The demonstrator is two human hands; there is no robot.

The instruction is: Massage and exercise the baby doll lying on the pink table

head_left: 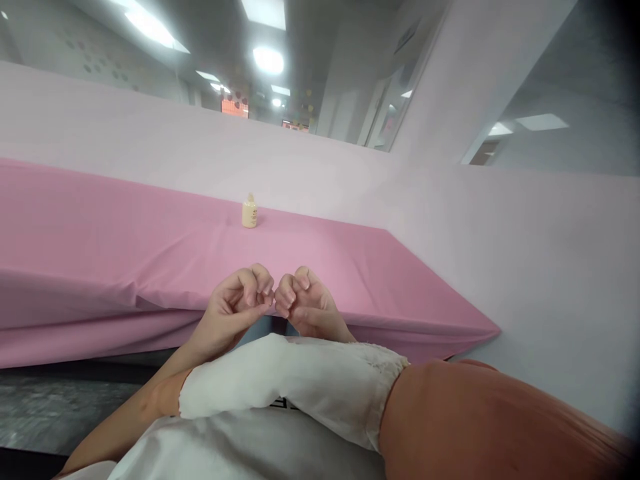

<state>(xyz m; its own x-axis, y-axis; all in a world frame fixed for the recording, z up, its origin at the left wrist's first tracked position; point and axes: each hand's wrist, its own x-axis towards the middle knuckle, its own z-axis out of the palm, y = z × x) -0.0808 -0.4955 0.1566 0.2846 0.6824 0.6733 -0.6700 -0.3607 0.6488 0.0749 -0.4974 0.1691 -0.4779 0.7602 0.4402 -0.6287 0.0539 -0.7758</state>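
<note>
The left hand point(235, 303) and the right hand point(305, 307) are held together in front of the body, at the near edge of the table point(125, 253), which is draped in a pink cloth. Both hands are curled, with the fingers folded inward toward the palms and the nails facing up; the knuckles and fingertips of the two hands touch or nearly touch in the middle. Neither hand holds anything that can be seen, and nothing shows between the fingers. The left forearm is bare, while the right arm is covered by a white cuff point(300, 380) with a lacy edge and, nearer the camera, a rust-orange sleeve point(490, 420). A small cream-coloured bottle point(249, 211) with a narrow cap stands upright toward the far side of the table, close to the pale pink wall point(150, 127) behind it and well apart from both hands. It is the only thing standing on the cloth. The cloth hangs over the front edge of the table in loose folds.
</note>
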